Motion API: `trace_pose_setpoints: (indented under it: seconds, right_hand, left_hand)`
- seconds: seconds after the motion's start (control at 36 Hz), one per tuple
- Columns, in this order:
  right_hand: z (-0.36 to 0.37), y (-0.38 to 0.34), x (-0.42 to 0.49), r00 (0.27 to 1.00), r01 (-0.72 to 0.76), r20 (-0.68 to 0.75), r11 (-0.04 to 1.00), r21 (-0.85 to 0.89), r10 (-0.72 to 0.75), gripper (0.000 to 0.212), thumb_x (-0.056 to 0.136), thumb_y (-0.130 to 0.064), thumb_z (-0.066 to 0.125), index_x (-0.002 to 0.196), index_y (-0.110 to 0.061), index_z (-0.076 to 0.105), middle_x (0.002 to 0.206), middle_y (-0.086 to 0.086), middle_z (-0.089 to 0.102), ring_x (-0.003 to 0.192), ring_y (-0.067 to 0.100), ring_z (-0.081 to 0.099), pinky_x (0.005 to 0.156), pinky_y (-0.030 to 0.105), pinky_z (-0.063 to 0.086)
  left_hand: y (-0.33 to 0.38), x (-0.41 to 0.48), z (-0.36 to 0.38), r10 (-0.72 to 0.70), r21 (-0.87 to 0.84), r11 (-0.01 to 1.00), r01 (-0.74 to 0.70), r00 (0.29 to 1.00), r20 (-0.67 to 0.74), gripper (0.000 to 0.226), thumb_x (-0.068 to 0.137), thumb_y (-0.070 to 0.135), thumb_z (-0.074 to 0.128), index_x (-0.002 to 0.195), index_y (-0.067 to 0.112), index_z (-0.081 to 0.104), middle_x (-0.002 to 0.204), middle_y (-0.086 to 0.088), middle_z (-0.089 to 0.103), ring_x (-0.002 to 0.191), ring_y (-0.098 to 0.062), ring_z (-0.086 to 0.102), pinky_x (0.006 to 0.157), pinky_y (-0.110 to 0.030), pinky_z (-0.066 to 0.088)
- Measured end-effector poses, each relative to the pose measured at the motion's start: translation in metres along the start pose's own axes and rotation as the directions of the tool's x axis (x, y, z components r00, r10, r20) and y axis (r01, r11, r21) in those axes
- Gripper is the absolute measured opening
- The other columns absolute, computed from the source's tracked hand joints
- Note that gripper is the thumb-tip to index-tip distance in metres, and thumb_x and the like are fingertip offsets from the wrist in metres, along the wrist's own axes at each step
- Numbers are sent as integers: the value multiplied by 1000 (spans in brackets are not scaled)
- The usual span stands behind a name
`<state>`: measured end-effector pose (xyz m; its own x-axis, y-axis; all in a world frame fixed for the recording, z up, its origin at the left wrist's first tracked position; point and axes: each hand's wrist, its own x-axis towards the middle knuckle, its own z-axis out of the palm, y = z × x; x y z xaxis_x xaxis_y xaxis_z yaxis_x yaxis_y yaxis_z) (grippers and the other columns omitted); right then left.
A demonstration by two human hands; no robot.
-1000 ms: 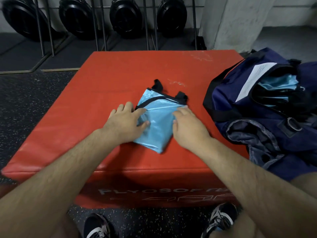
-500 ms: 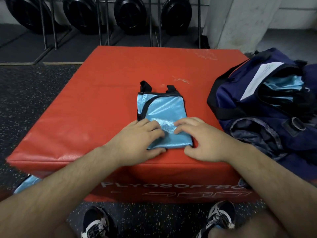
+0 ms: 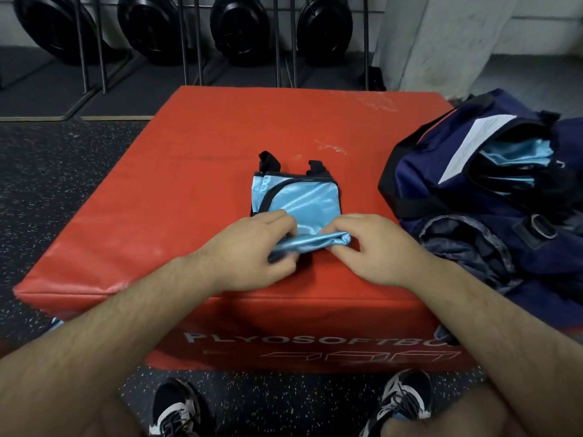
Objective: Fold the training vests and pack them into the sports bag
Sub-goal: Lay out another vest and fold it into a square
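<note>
Now our left hand [image 3: 252, 247] and right hand [image 3: 375, 247] each pinch the near hem of the light-blue training vest [image 3: 303, 197], lifting it off the red plyo box [image 3: 189, 171]. Half a second ago both palms lay flat on it. We judge another fold away from us is starting. The open navy sports bag [image 3: 448, 184], at right, already holds folded blue vests [image 3: 517, 152].
</note>
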<state>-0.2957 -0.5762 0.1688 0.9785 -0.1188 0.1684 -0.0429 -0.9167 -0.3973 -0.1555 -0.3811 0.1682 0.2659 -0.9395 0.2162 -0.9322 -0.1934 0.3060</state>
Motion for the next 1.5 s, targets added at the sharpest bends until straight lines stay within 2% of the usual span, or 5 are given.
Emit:
trace_pose_setpoints:
  seconds: [0.64, 0.78, 0.92, 1.17, 1.5]
  right_hand:
    - [2, 1, 32, 888, -423, -118, 889, 174, 445, 28, 101, -44, 46, 92, -19, 55, 70, -6, 56, 75, 21, 57, 65, 36, 40]
    - [7, 5, 46, 869, -481, -104, 875, 63, 485, 28, 103, -42, 40, 105, -17, 53, 80, -1, 59, 82, 27, 55, 66, 35, 37]
    - [8, 9, 54, 852, -519, -73, 854, 17, 519, 31, 103, -40, 41, 110, -13, 55, 94, 7, 65, 83, 27, 55, 65, 33, 36]
    - [22, -16, 55, 952, -175, -298, 928, -330, 73, 35, 77, -23, 37, 99, -16, 63, 104, 3, 60, 101, 27, 56, 81, 38, 46]
    - [30, 12, 58, 952, -273, 93, 947, -170, 291, 54, 107, -40, 20, 159, -24, 14, 166, -12, 5, 151, 3, -4, 124, 30, -1]
  left_hand:
    - [-20, 29, -2, -561, -278, 808, 519, 822, -96, 28, 98, 35, 54, 80, 14, 49, 66, 2, 50, 59, -13, 45, 48, -25, 27]
    - [-12, 33, 11, -328, 50, 923, 381, 849, -415, 29, 88, 30, 61, 108, 10, 53, 105, -7, 54, 95, -28, 50, 80, -35, 39]
    - [-3, 43, 25, -138, 220, 959, 178, 973, -183, 56, 95, 48, 41, 139, 16, 51, 146, 0, 49, 143, -21, 35, 119, -38, 20]
    - [-10, 46, 43, -199, 185, 962, 202, 979, -34, 68, 97, 51, 19, 149, 12, 40, 154, -4, 40, 147, -21, 27, 122, -41, 18]
    - [-19, 50, 43, -234, 69, 971, 231, 971, 46, 81, 88, 61, 7, 158, 20, 14, 164, 9, 9, 150, -6, -11, 122, -29, -8]
